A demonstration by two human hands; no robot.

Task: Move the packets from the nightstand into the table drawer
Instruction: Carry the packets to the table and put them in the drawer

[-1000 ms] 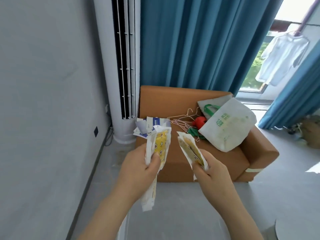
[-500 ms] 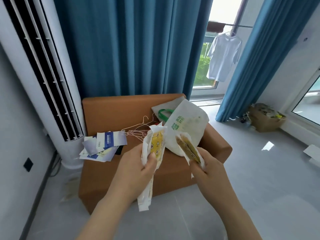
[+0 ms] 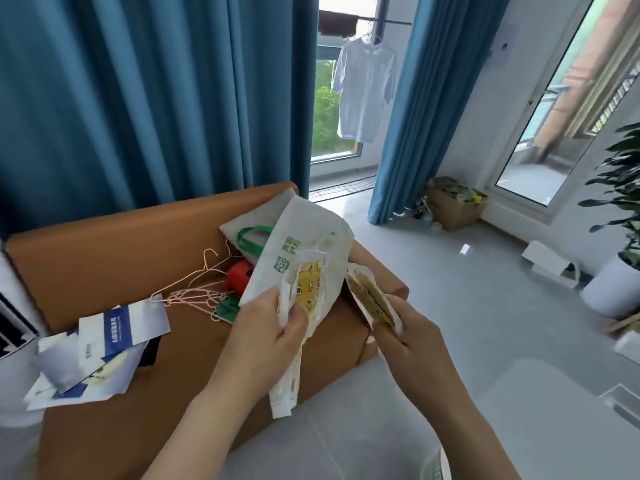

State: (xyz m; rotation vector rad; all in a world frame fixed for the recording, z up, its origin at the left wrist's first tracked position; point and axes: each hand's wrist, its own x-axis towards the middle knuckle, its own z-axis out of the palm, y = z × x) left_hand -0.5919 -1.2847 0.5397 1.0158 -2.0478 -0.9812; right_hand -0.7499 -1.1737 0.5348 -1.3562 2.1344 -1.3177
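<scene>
In front of the orange armchair (image 3: 104,258), the left hand (image 3: 273,327) and right hand (image 3: 412,334) are holding packets in the air.
The left fingers (image 3: 294,317) are curling round a sheaf of yellow packets (image 3: 308,289), one long white packet (image 3: 285,386) hanging below the palm; the right fingers (image 3: 391,313) are pinching a thinner bunch of brown-yellow packets (image 3: 372,299), near the sheaf but apart. Just behind, a white bag (image 3: 311,237) with green lettering is leaning on the seat, with a red object (image 3: 239,277), wire hangers (image 3: 197,289) and blue-and-white papers (image 3: 117,327) cluttering its left. Blue curtains (image 3: 138,98) are hanging beyond; a white T-shirt (image 3: 365,84) and cardboard box (image 3: 453,206) are sitting farther off.
</scene>
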